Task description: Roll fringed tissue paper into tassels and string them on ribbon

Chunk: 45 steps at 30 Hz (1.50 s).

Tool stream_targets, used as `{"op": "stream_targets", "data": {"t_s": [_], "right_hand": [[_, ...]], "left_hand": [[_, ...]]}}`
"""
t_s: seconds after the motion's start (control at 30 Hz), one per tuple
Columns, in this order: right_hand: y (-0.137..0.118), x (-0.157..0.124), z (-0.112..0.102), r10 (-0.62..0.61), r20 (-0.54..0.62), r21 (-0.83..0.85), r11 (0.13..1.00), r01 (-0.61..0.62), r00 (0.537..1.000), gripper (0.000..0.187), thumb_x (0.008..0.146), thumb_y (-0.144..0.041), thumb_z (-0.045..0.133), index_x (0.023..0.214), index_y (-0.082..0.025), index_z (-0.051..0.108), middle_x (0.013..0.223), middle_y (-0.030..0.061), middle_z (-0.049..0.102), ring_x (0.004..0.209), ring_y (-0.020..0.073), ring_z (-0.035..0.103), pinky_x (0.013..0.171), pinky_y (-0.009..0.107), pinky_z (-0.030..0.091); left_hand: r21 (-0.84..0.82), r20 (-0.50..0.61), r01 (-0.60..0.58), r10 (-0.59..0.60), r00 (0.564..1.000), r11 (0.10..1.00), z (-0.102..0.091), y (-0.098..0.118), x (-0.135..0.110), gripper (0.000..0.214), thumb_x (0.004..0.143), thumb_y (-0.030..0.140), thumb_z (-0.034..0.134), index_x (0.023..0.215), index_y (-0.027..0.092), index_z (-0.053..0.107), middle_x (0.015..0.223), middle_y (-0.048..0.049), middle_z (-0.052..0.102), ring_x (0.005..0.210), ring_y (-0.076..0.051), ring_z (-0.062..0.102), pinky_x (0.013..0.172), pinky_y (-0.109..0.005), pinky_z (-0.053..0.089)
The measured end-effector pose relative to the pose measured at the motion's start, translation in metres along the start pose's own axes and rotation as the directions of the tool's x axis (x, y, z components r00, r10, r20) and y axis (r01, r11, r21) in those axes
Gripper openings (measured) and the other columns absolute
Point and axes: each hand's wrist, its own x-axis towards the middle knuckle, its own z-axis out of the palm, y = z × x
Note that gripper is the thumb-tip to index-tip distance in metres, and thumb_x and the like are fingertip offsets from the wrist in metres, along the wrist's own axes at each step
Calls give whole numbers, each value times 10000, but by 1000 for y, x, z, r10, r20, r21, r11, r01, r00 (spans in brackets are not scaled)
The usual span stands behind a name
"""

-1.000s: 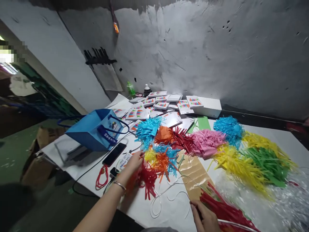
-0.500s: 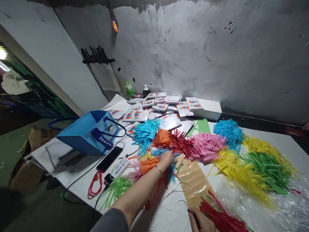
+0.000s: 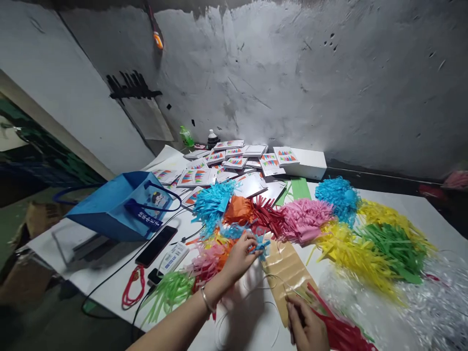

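Observation:
My left hand [image 3: 241, 256], with a bracelet at the wrist, is above a pile of paper-strip tassels. Its fingers are curled in beside blue strips [image 3: 263, 247]; what lies between them is hidden. Near the front edge, my right hand [image 3: 307, 324] pinches a thin pale string [image 3: 287, 282], which loops across the white table between both hands. Under the left wrist lie pink tassels [image 3: 209, 261] and a light green tassel [image 3: 171, 287]. A bundle of red strips [image 3: 340, 331] rests against the right hand. Between the hands is a brown paper sheet [image 3: 288, 263].
Blue, orange, red, pink, yellow and green tassels [image 3: 307, 219] stretch across the table. Flat printed packets [image 3: 197, 176] are piled behind, beside a white box [image 3: 310, 163]. On the left are a blue bag [image 3: 109, 209], phone [image 3: 156, 246] and cables. Clear plastic [image 3: 369, 302] lies right.
My left hand has drawn back slightly from the tassel pile and turned, showing its curled fingers. My right hand still pinches the string. The whole view has shifted a little.

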Motion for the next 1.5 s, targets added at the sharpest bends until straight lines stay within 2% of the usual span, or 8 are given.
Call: {"op": "stream_targets", "data": {"t_s": [0.23, 0.47, 0.57, 0.77, 1.0, 1.17, 1.37, 1.5], "right_hand": [[-75, 24, 2, 25, 274, 352, 928, -124, 961, 436, 907, -537, 551, 1126, -161, 575, 652, -32, 584, 506, 108, 559, 496, 210, 464], [-69, 5, -1, -86, 245, 146, 988, 51, 966, 319, 938, -481, 509, 896, -187, 625, 674, -5, 579, 535, 112, 556, 466, 189, 444], [-66, -4, -1, -79, 286, 172, 985, 30, 955, 327, 939, -481, 509, 989, -180, 627, 696, 7, 612, 538, 118, 572, 474, 195, 461], [-78, -20, -14, 84, 175, 286, 949, -133, 981, 401, 862, -536, 610, 1011, -164, 630, 607, -7, 615, 443, 118, 560, 397, 198, 439], [-103, -37, -20, -58, 109, 140, 989, 42, 992, 337, 863, -504, 600, 720, -205, 657, 495, -17, 557, 428, 108, 521, 389, 187, 375], [-106, -38, -23, -76, 83, 139, 988, 64, 994, 292, 873, -467, 595, 762, -209, 678, 525, -28, 565, 448, 97, 530, 438, 177, 389], [-100, -39, -21, -15, 76, 161, 987, 3, 997, 300, 894, -479, 570, 956, -210, 687, 570, -23, 595, 442, 98, 528, 404, 176, 382], [-94, -31, -21, -86, 110, 87, 993, 77, 990, 306, 923, -463, 537, 1010, -208, 682, 589, -18, 604, 457, 113, 553, 456, 193, 436]], "left_hand": [[-318, 52, -98, 121, 991, 943, -6, 49, -77, 163, 795, 197, 697, 671, 190, 591, 881, -54, 668, 844, -191, 636, 762, -275, 491], [-264, -115, 27, -59, 992, 964, -17, 53, -119, 400, 804, 289, 704, 1199, 273, 639, 1325, -120, 582, 1221, -292, 541, 1006, -401, 449], [-379, 13, 37, -35, 999, 925, -8, 63, -128, 265, 870, 342, 632, 1111, 260, 707, 1116, -112, 693, 1053, -268, 627, 922, -368, 482], [-851, 331, 398, -239, 913, 342, 7, 70, -128, 401, 735, 508, 780, 904, 145, 752, 671, -14, 641, 572, -109, 545, 559, -199, 408], [-871, 429, 468, -228, 874, 152, 4, 77, -135, 382, 666, 444, 860, 854, 126, 763, 659, -24, 670, 572, -104, 571, 585, -197, 436], [-854, 410, 461, -235, 881, 240, 6, 78, -135, 385, 676, 468, 844, 853, 136, 761, 731, -39, 699, 642, -125, 594, 644, -213, 453], [-586, 64, 148, -137, 989, 796, 0, 77, -137, 247, 818, 437, 713, 799, 195, 759, 755, -54, 685, 720, -184, 601, 670, -258, 449], [-446, 29, -46, 66, 997, 894, -5, 83, -139, 203, 899, 364, 624, 921, 221, 767, 884, -94, 711, 839, -215, 646, 770, -289, 477]]}}
